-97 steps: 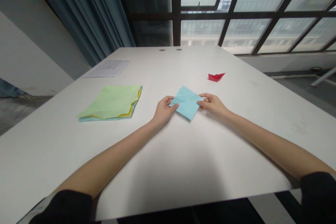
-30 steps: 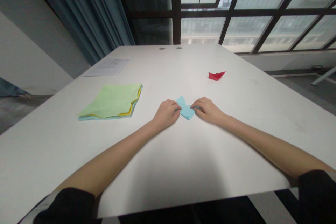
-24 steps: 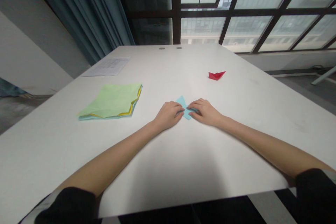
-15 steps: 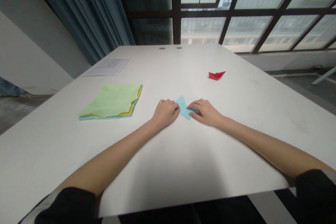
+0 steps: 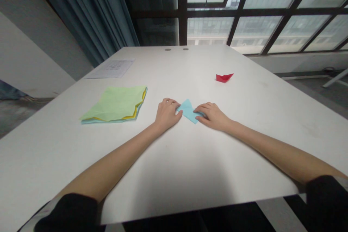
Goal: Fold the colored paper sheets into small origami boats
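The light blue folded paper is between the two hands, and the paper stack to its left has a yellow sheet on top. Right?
Not quite: the head view shows a green sheet on top of the paper stack to the left, not yellow. The light blue folded paper is between the left hand and right hand.

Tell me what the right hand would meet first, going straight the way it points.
The light-blue folded paper, which the right hand touches; beyond it, probably the left hand.
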Motion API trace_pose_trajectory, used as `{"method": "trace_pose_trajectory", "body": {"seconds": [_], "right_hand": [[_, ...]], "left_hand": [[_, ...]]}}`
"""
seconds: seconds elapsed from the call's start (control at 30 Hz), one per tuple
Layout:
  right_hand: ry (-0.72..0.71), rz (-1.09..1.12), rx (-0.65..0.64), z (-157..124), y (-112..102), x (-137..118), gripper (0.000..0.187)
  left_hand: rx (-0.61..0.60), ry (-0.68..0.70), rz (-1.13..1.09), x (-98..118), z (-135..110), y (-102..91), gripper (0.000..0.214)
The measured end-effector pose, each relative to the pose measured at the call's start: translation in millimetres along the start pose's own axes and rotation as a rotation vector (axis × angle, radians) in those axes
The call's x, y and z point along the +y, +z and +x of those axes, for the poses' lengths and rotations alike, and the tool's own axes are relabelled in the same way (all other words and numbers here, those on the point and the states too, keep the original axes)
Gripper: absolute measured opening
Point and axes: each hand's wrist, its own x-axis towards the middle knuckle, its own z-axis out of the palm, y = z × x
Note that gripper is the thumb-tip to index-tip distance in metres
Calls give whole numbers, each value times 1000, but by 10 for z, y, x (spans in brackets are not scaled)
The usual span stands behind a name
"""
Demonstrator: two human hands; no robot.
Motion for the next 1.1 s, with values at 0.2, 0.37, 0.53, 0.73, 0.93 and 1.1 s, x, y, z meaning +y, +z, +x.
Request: {"method": "trace_pose_trajectory", "body": {"seconds": [0.2, 0.37, 0.53, 0.73, 0.93, 1.1], "right_hand": [[2, -3, 10, 1, 13, 5, 27], [6, -8, 15, -1, 11, -9, 28], [1, -18, 13, -2, 7, -24, 35], [-49, -38, 17, 1, 11, -20, 30], [-208, 4, 48, -25, 20, -8, 26], [-284, 35, 42, -34, 20, -14, 28]], "left_hand": [[35, 40, -79, 25, -10, -19, 20], [-25, 213, -73, 60, -37, -21, 25], [-104, 330, -35, 86, -48, -36, 26], [-123, 321, 33, 103, -49, -53, 25], [-131, 310, 30, 124, -46, -68, 25], [-116, 222, 8, 123, -47, -32, 27]]}}
